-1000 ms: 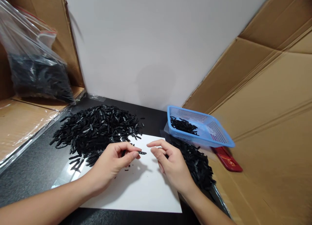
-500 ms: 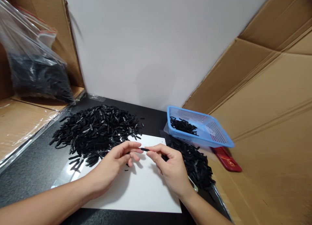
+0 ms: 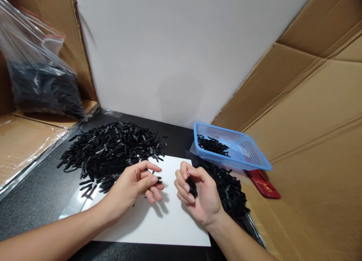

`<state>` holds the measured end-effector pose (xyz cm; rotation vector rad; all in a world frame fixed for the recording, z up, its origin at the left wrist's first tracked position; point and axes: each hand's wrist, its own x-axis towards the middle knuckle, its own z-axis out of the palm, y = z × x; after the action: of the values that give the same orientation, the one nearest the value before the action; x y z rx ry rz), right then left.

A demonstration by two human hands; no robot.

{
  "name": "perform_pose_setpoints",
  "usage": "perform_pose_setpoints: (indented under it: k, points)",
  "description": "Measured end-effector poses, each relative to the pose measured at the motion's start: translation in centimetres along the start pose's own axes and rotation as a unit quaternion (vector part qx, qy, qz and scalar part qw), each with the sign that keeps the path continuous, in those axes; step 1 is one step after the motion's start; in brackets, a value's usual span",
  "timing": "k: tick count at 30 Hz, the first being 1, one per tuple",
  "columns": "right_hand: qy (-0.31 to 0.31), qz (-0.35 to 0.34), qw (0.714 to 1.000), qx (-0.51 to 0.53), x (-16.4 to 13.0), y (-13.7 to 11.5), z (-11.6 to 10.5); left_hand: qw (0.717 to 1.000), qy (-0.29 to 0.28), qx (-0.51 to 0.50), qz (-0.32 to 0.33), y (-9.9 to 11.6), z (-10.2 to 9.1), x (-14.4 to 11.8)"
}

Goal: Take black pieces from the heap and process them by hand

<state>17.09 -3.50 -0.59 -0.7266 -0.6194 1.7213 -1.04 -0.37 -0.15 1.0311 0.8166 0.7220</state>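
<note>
The right hand (image 3: 199, 195) is curled shut around a small bunch of black plastic strips (image 3: 192, 186), palm turned inward, over the right part of the white sheet (image 3: 169, 223). The left hand (image 3: 135, 185) hovers just beside it with fingers loosely spread; a short dark piece shows at its fingertips (image 3: 158, 179), but whether it is pinched or merely lying beneath them cannot be told.

Judged step: sorting single strips, with checked pieces gathered in the right hand. The supply is the large pile (image 3: 110, 150) on the black tabletop (image 3: 36, 200), touching the sheet's far left edge. A second heap (image 3: 229, 189) lies to the right of the right hand, below the blue basket (image 3: 254, 161), which holds a few strips.

The next move calls for a fingertip pinch on one strip only, taken from the pile's near edge, without loosening the right hand's closure on its bunch.
</note>
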Motion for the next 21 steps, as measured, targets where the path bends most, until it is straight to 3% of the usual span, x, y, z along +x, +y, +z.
perform_pose_setpoints:
  k: [2, 5, 9, 13, 16, 21]
  points:
    - [0.004, 0.02, 1.0, -0.002, 0.2, 0.0, -0.1, 0.999, -0.009, 0.024, 0.021, -0.1, -0.1, 0.0]
    - [0.028, 0.007, 0.993, -0.118, 0.1, 0.4, 0.0, 0.998, -0.014, 0.053, 0.033, -0.2, -0.3, 0.0]
    - [0.046, -0.059, 0.935, -0.346, -0.3, 1.1, 0.3, 0.996, -0.006, 0.084, 0.043, 0.0, -0.3, 0.0]
    - [0.053, -0.111, 0.895, -0.428, -0.6, 1.2, 0.6, 0.994, -0.005, 0.095, 0.05, 0.3, -0.3, 0.0]
    - [0.071, -0.108, 0.901, -0.415, -0.6, 1.1, 0.6, 0.997, -0.01, 0.069, 0.044, 0.1, -0.4, 0.0]
    - [0.107, -0.08, 0.934, -0.332, -0.4, 1.0, 0.4, 0.998, 0.016, 0.048, 0.033, -0.3, -0.6, 0.1]
